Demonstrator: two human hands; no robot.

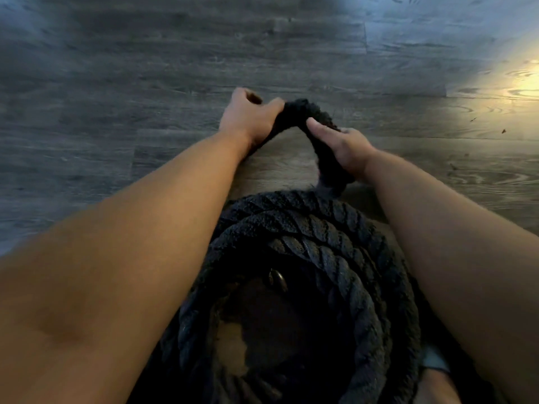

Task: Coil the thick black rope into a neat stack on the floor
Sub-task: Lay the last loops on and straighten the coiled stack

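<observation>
The thick black rope (303, 246) lies on the floor below me, wound in several stacked rings around a dark hollow middle. A loose length rises from the far edge of the coil into a bent loop (300, 110) held above the floor. My left hand (248, 118) grips the left side of that loop, fingers curled round it. On the loop's right side my right hand (341, 147) holds the rope with the thumb lying along it. My forearms hide the coil's outer sides.
Grey wood-plank floor (145, 68) stretches all around the coil. A bright patch of warm light (522, 83) falls on the floor at the far right, with a few small bits of debris (503, 131) near it.
</observation>
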